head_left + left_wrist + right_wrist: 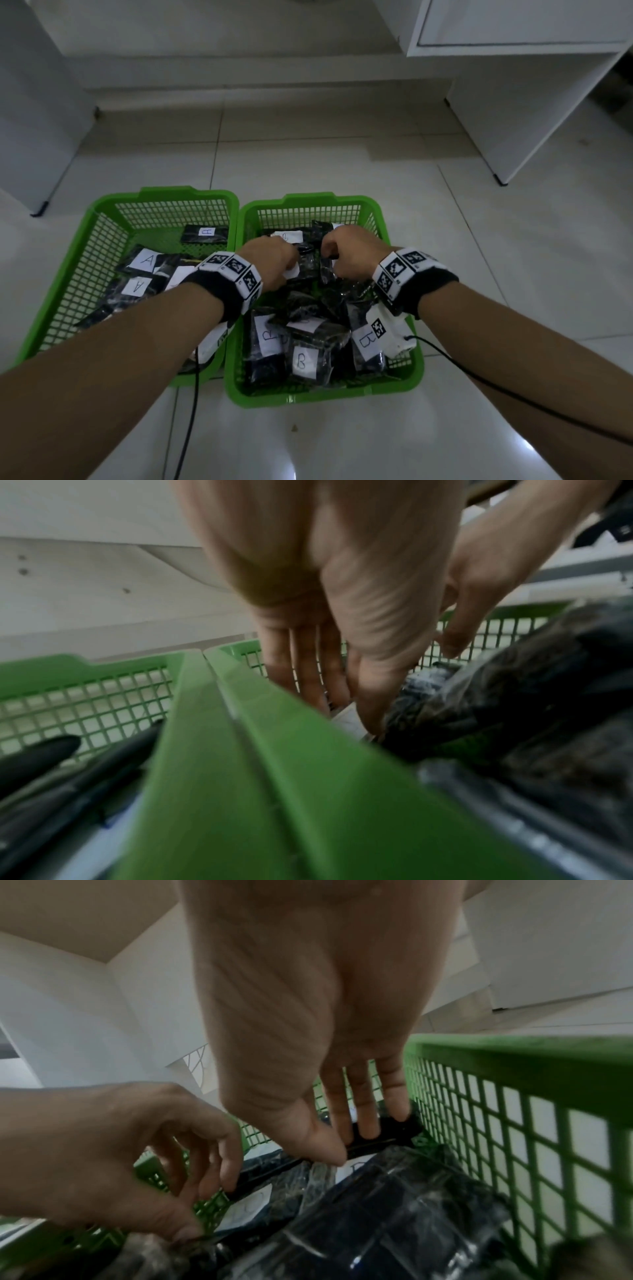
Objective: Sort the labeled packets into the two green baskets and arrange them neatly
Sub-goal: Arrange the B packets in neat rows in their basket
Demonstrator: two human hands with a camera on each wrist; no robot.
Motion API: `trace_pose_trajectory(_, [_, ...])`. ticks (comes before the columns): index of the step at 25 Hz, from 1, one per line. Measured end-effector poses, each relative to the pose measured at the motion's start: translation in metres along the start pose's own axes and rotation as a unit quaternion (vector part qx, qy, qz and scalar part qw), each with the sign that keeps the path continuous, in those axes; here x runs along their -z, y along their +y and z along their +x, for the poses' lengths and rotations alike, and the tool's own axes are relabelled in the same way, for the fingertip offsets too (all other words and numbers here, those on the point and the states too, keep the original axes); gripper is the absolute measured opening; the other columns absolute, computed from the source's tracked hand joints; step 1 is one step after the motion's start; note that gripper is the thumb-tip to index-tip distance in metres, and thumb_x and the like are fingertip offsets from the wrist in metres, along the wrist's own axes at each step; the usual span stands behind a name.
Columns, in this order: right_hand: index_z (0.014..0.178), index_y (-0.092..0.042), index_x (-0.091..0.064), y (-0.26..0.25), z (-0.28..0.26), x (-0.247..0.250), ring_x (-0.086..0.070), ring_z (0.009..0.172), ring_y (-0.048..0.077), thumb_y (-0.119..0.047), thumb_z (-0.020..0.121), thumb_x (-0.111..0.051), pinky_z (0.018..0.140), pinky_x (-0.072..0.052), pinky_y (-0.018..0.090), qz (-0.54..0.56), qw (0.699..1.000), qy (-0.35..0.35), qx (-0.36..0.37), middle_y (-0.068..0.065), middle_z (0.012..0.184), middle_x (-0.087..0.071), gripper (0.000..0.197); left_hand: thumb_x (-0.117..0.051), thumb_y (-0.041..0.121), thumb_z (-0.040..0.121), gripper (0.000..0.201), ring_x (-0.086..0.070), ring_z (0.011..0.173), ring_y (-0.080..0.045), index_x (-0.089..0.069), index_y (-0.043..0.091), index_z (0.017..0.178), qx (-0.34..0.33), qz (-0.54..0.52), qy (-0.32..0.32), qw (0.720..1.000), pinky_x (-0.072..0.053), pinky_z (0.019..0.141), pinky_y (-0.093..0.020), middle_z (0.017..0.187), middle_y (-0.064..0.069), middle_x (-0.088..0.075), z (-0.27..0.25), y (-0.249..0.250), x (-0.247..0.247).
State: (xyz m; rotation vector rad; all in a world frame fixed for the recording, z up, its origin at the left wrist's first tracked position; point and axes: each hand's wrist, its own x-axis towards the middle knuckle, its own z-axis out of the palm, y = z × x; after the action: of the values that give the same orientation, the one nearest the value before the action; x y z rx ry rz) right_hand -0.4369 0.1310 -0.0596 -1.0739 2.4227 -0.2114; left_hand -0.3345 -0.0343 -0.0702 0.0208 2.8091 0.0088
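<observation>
Two green baskets stand side by side on the floor. The left basket [102, 205] holds black packets labeled A [147, 260]. The right basket [308, 399] is heaped with black packets labeled B [301, 361]. Both hands are in the far half of the right basket. My right hand [330, 255] pinches the top edge of a black packet [383, 1131] between thumb and fingers. My left hand [287, 265] curls its fingers [219, 1180] over the edge of a black packet [274, 1172] beside it; a white label [291, 272] shows under that hand. Letters on both gripped packets are hidden.
A white desk [513, 102] stands at the back right and a white cabinet [27, 120] at the left. A black cable [191, 411] trails from my left wrist across the tiled floor, another cable [513, 394] from my right.
</observation>
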Motion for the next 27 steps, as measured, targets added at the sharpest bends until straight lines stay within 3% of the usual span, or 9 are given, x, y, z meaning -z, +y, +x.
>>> trace_pose_trajectory(3, [0.089, -0.017, -0.079, -0.003, -0.001, -0.002, -0.071, 0.086, 0.024, -0.008, 0.062, -0.083, 0.084, -0.061, 0.039, -0.078, 0.994, -0.079, 0.01, 0.003, 0.091, -0.076, 0.029, -0.056, 0.017, 0.092, 0.015, -0.065, 0.084, -0.03, -0.068, 0.012, 0.085, 0.004, -0.016, -0.039, 0.999, -0.053, 0.07, -0.032, 0.088, -0.005, -0.06, 0.002, -0.005, -0.012])
trace_pose_trajectory(6, [0.086, -0.017, -0.08, -0.001, -0.006, 0.009, -0.068, 0.09, 0.021, -0.016, 0.063, -0.092, 0.093, -0.052, 0.036, -0.084, 0.989, -0.118, 0.005, -0.001, 0.09, -0.076, 0.026, -0.054, 0.015, 0.095, 0.027, -0.06, 0.109, -0.025, -0.07, 0.018, 0.117, -0.019, -0.069, -0.032, 0.997, -0.051, 0.089, -0.035, 0.122, -0.003, -0.057, -0.001, -0.007, -0.015])
trace_pose_trajectory(9, [0.095, -0.01, -0.073, 0.004, -0.007, 0.037, -0.066, 0.09, 0.021, -0.023, 0.078, -0.083, 0.078, -0.054, 0.034, -0.002, 0.99, -0.135, -0.024, 0.004, 0.095, -0.072, 0.023, -0.052, 0.005, 0.092, 0.046, -0.047, 0.131, -0.02, -0.06, 0.02, 0.134, -0.043, -0.072, -0.095, 0.992, -0.042, 0.106, -0.033, 0.145, 0.002, -0.044, -0.007, -0.004, -0.007])
trace_pose_trajectory(12, [0.099, -0.005, -0.06, 0.009, -0.007, 0.048, -0.07, 0.078, 0.027, -0.019, 0.093, -0.067, 0.076, -0.059, 0.042, 0.141, 0.981, -0.133, -0.027, 0.013, 0.091, -0.072, 0.017, -0.048, 0.01, 0.097, 0.036, -0.053, 0.126, -0.02, -0.065, 0.018, 0.128, 0.004, -0.156, -0.065, 0.986, -0.041, 0.102, -0.027, 0.139, 0.001, -0.055, -0.006, -0.004, 0.01])
trace_pose_trajectory(14, [0.085, -0.014, -0.054, 0.006, -0.007, 0.044, -0.064, 0.072, 0.021, -0.024, 0.084, -0.08, 0.068, -0.057, 0.039, 0.192, 0.979, -0.068, -0.011, 0.004, 0.085, -0.065, 0.028, -0.047, 0.016, 0.1, 0.028, -0.063, 0.109, -0.023, -0.067, 0.014, 0.12, 0.098, -0.341, 0.006, 0.935, -0.05, 0.092, -0.03, 0.121, -0.001, -0.065, -0.006, -0.004, 0.025])
trace_pose_trajectory(16, [0.081, -0.02, -0.057, -0.001, -0.007, 0.035, -0.056, 0.075, 0.014, -0.024, 0.069, -0.092, 0.066, -0.048, 0.03, 0.159, 0.987, -0.023, 0.025, -0.007, 0.087, -0.058, 0.037, -0.053, 0.029, 0.1, 0.027, -0.07, 0.096, -0.029, -0.064, 0.01, 0.116, 0.168, -0.573, 0.021, 0.802, -0.06, 0.083, -0.041, 0.11, -0.009, -0.07, -0.007, -0.005, 0.035])
trace_pose_trajectory(17, [0.083, -0.021, -0.061, -0.006, -0.007, 0.031, -0.056, 0.077, 0.011, -0.02, 0.066, -0.093, 0.066, -0.048, 0.028, 0.161, 0.986, -0.023, 0.038, -0.009, 0.09, -0.059, 0.037, -0.058, 0.03, 0.098, 0.028, -0.071, 0.093, -0.03, -0.064, 0.009, 0.116, 0.175, -0.63, 0.021, 0.756, -0.062, 0.077, -0.041, 0.106, -0.011, -0.07, -0.01, -0.005, 0.036])
trace_pose_trajectory(21, [0.098, -0.018, -0.059, -0.014, -0.006, 0.024, -0.064, 0.09, 0.02, -0.006, 0.063, -0.092, 0.069, -0.055, 0.032, 0.209, 0.977, 0.011, 0.049, 0.0, 0.103, -0.064, 0.05, -0.067, 0.001, 0.089, 0.016, -0.071, 0.086, -0.027, -0.067, 0.01, 0.102, 0.147, -0.613, 0.092, 0.771, -0.063, 0.065, -0.034, 0.095, -0.014, -0.071, -0.02, -0.006, 0.026])
trace_pose_trajectory(27, [0.111, -0.023, -0.06, -0.006, -0.008, 0.018, -0.061, 0.1, 0.015, -0.015, 0.054, -0.098, 0.082, -0.052, 0.027, 0.164, 0.981, 0.094, 0.037, -0.006, 0.111, -0.064, 0.069, -0.064, -0.002, 0.091, 0.022, -0.07, 0.09, -0.033, -0.064, -0.002, 0.113, 0.177, -0.654, 0.156, 0.719, -0.063, 0.067, -0.036, 0.1, -0.025, -0.067, -0.029, -0.009, 0.017])
